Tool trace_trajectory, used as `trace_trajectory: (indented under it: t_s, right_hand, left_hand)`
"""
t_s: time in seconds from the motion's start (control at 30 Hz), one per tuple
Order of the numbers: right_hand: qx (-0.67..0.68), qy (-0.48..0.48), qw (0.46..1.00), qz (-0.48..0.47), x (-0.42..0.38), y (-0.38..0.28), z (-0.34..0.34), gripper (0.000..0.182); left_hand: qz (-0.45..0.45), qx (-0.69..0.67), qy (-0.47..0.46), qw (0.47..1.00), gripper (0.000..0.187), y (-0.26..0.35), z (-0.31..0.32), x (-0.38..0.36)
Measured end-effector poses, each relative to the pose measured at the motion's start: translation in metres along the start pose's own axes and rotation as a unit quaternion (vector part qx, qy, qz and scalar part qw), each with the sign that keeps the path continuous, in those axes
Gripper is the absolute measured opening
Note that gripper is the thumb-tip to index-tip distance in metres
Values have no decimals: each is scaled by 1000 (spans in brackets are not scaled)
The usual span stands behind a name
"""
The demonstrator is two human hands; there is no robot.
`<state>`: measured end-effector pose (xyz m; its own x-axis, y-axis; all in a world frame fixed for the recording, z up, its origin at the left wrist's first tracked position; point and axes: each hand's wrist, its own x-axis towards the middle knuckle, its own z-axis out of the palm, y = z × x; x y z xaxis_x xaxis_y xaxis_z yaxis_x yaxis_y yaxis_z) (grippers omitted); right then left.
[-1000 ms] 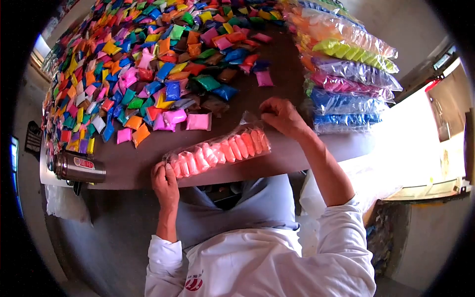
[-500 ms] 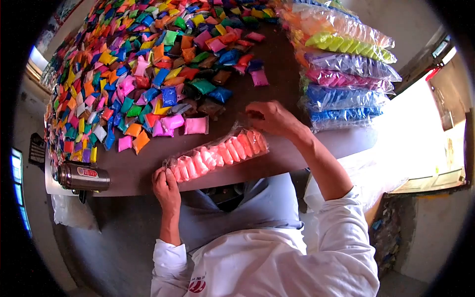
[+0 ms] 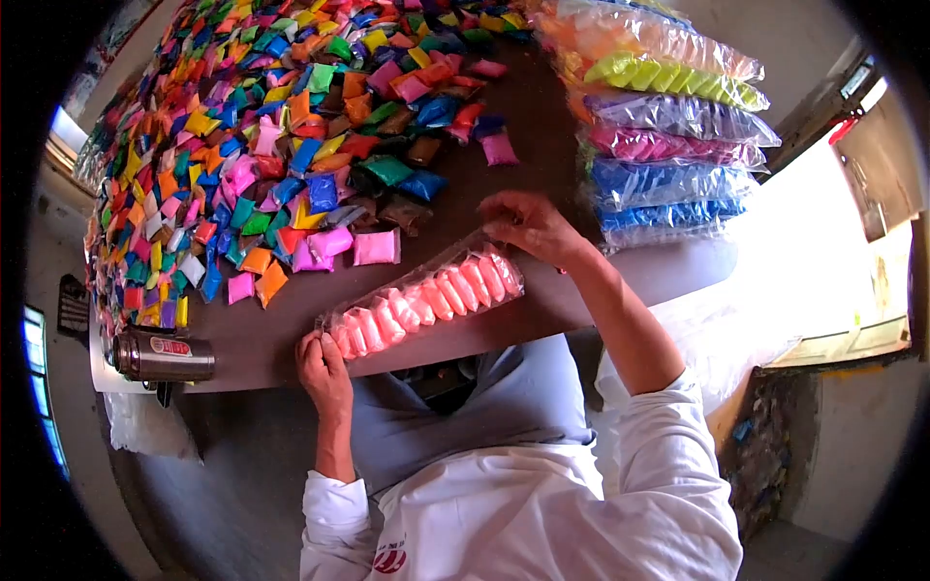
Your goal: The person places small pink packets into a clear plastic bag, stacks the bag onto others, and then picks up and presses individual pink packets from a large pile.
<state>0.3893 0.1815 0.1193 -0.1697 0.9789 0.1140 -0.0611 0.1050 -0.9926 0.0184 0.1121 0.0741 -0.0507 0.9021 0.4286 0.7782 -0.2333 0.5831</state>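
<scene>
A long clear plastic bag (image 3: 426, 302) holds a row of several coral-pink packets and lies slantwise near the table's front edge. My left hand (image 3: 325, 368) pinches the bag's lower left end between thumb and fingers. At the upper right end, my right hand (image 3: 528, 225) has curled fingers against the bag's clear edge; the fingertips are partly hidden and slightly blurred. Just beyond the bag lies a pink packet (image 3: 377, 248) on the dark tabletop.
A large heap of small colourful packets (image 3: 291, 145) covers the table's left and back. Filled clear bags (image 3: 668, 145) are stacked at the right, sorted by colour. A metal flask (image 3: 165, 355) lies on its side at the front left corner of the table (image 3: 262, 353).
My right hand has shifted slightly along the bag's upper edge, and the clear film there now looks drawn up toward it. My left hand keeps its hold. The camera view has shifted a little.
</scene>
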Motion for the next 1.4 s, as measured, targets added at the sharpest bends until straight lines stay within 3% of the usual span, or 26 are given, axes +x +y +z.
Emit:
trace_trajectory:
  t_s: [0.07,0.2,0.5,0.57,0.77,0.9,0.97,1.17,1.3,1.4]
  right_hand:
    - [-209,5,977,-36,1,-6,-1,19]
    - [-357,63,928,-85,-9,-22,6,25]
    - [-245,63,967,-7,-33,-22,17,20]
    - [-194,114,974,10,-38,-17,24,14]
    - [-199,217,956,-19,-48,-16,43,17]
    - [-256,206,944,-24,-52,-32,49,17]
    - [-60,184,974,118,-53,-42,52,17]
    - [22,180,982,59,-51,-5,42,17]
    - [52,185,980,59,-49,2,37,20]
    - [151,217,958,111,-51,-7,43,22]
  left_hand:
    - [9,1,5,1000,30,-1,-1,1]
    - [-3,9,-7,1000,30,2,-2,0]
    - [-3,16,10,1000,29,5,0,-1]
    - [-1,18,7,1000,29,4,0,0]
    - [6,13,16,1000,28,4,2,0]
    - [8,13,13,1000,27,10,-1,1]
    - [9,10,11,1000,27,10,-2,2]
    - [13,17,18,1000,29,9,1,0]
    - [5,26,15,1000,29,11,0,0]
    - [9,27,20,999,29,11,1,-1]
